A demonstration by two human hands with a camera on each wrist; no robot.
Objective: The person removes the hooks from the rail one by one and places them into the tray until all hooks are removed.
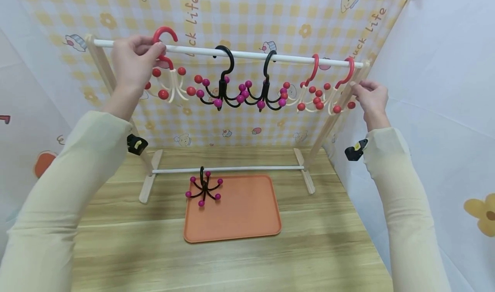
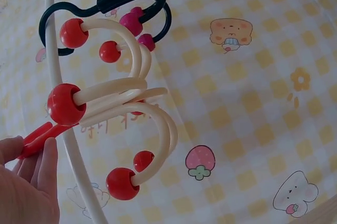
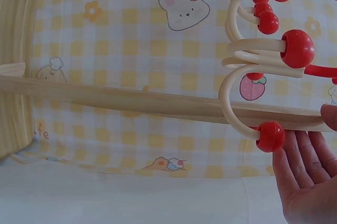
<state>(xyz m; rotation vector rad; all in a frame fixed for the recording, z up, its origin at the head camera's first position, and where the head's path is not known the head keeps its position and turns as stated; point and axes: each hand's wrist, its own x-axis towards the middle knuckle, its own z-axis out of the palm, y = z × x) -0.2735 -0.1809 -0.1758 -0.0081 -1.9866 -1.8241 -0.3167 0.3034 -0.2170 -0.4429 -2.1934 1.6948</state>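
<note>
My left hand point(image 1: 133, 64) pinches the red hook of a cream octopus-style hanger point(image 1: 174, 85) with red ball tips. The hook's curve rises above the white rod point(image 1: 193, 50) of a rack; whether it touches the rod I cannot tell. In the left wrist view, thumb and fingers point(image 2: 48, 169) close on the red hook. My right hand point(image 1: 372, 98) holds the rack's right wooden post point(image 1: 328, 124), thumb on one side and fingers on the other. Beside it hangs another cream hanger point(image 1: 333, 100) by its red hook.
Two black hangers point(image 1: 222, 90) with magenta balls and another cream hanger point(image 1: 304, 96) hang along the rod. A third black hanger point(image 1: 204, 189) rests at the back left corner of an orange tray point(image 1: 239, 214) on the wooden table point(image 1: 232, 266). A lower white bar point(image 1: 251, 168) runs behind the tray.
</note>
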